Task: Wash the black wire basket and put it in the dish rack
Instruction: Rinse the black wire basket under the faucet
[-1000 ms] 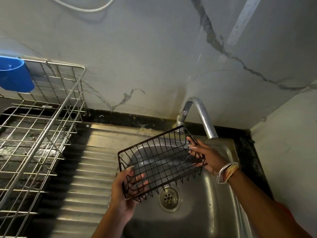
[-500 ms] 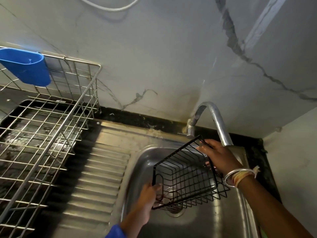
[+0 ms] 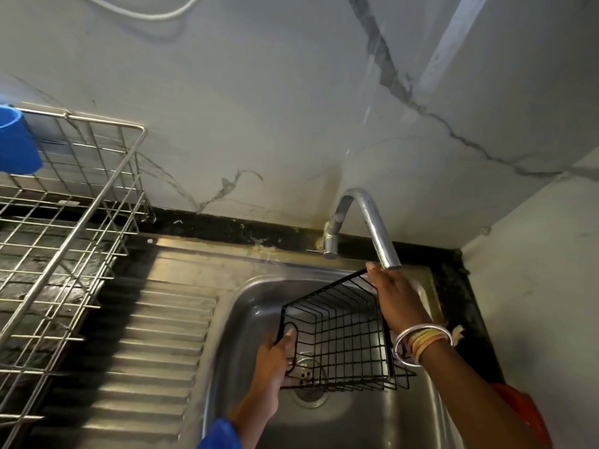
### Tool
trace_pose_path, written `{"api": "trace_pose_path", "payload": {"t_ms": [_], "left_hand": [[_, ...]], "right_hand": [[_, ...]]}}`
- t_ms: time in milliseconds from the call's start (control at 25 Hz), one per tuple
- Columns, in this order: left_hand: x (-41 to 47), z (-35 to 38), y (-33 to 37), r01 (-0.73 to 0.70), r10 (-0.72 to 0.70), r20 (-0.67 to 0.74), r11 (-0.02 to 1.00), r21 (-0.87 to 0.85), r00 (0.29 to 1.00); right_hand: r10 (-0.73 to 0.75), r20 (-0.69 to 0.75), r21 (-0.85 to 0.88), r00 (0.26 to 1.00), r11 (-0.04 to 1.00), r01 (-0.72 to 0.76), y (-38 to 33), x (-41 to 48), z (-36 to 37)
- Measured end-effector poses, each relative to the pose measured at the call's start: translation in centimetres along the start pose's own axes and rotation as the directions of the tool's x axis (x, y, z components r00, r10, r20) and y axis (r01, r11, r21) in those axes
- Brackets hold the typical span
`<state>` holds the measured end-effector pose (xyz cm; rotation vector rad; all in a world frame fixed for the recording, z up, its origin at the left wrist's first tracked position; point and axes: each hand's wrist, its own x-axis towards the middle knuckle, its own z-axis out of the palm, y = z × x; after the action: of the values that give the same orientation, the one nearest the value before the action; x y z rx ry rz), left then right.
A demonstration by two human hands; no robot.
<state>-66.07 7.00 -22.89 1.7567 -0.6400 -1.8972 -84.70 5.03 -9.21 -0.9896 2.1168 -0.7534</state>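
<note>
Both hands are holding the black wire basket (image 3: pixel 340 332) over the sink (image 3: pixel 372 419) — below the faucet (image 3: pixel 372 228). The left hand (image 3: pixel 275 361) is gripping its near end; the right hand (image 3: pixel 395 296) is curling over its far rim.

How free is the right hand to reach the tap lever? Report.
Probably yes, once it lets go: the right hand grips the far rim of the black wire basket, nothing stands between it and the tap lever, and the left hand holds the other end.
</note>
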Motion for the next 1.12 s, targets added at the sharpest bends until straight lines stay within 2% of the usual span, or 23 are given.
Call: {"api": "trace_pose_path", "payload": {"t_ms": [160,240,360,440,520,600,640,680,720,800,840,880,920,960,1000,1040,1120], "left_hand": [[1.3,-0.9,0.6,-0.076,0.078,-0.035,0.996,0.041,0.996],[1.7,-1.2,1.6,-0.176,0.181,-0.025,0.975,0.132,0.983],[1.8,-0.9,4.6,-0.343,0.343,0.054,0.892,0.294,0.938],[1.5,-0.5,6.7,-0.443,0.433,0.139,0.753,0.486,0.89],[1.0,0.7,8.7,-0.53,0.478,0.287,0.516,0.673,0.83],[0.5,2.1,10.5,-0.588,0.454,0.431,0.297,0.752,0.78],[0.0,3.0,11.4,-0.621,0.42,0.499,0.229,0.75,0.758],[-0.3,3.8,12.1,-0.651,0.38,0.553,0.208,0.73,0.742],[-0.8,4.7,12.9,-0.675,0.333,0.593,0.247,0.696,0.733],[-2.1,5.8,13.7,-0.652,0.223,0.626,0.433,0.623,0.747],[-2.6,6.3,13.8,-0.621,0.195,0.622,0.506,0.599,0.759],[-2.9,6.8,13.9,-0.61,0.194,0.618,0.535,0.584,0.762],[-3.1,7.3,14.0,-0.614,0.207,0.615,0.537,0.578,0.761],[-3.3,7.8,14.0,-0.618,0.23,0.601,0.525,0.586,0.765],[-3.3,8.3,14.0,-0.624,0.259,0.583,0.495,0.605,0.771],[-3.3,8.8,13.9,-0.625,0.286,0.559,0.441,0.644,0.778],[-3.3,9.7,13.5,-0.601,0.339,0.509,0.274,0.751,0.791]], "right_hand": [[0.038,-0.01,0.065,0.999,0.997,-0.038,2.6,-1.3,-0.7],[0.142,0.016,0.213,0.99,0.967,-0.142,5.3,-1.7,-0.8],[0.327,0.118,0.56,0.937,0.757,-0.335,9.3,-2.9,0.2],[0.39,0.16,0.704,0.907,0.599,-0.382,12.0,-3.3,1.1],[0.441,0.143,0.709,0.886,0.579,-0.402,14.4,-3.6,2.3],[0.502,0.222,0.715,0.836,0.499,-0.49,17.0,-3.8,3.7],[0.547,0.226,0.738,0.806,0.444,-0.508,17.7,-4.1,4.1],[0.575,0.256,0.74,0.777,0.401,-0.54,18.6,-4.1,4.5],[0.627,0.292,0.76,0.722,0.306,-0.573,18.6,-4.5,4.7],[0.642,0.371,0.804,0.671,0.139,-0.578,18.1,-5.1,5.2],[0.647,0.366,0.814,0.669,0.125,-0.567,17.4,-5.5,5.3],[0.657,0.369,0.833,0.657,0.08,-0.548,16.9,-5.5,5.6],[0.673,0.35,0.845,0.652,0.072,-0.529,16.9,-5.7,5.6],[0.66,0.384,0.85,0.646,0.019,-0.526,16.6,-5.6,5.8],[0.642,0.415,0.837,0.645,0.01,-0.548,16.3,-5.7,5.9],[0.657,0.418,0.844,0.628,-0.025,-0.535,16.0,-5.7,6.1],[0.685,0.408,0.843,0.603,-0.029,-0.537,16.0,-5.4,6.3]]}}
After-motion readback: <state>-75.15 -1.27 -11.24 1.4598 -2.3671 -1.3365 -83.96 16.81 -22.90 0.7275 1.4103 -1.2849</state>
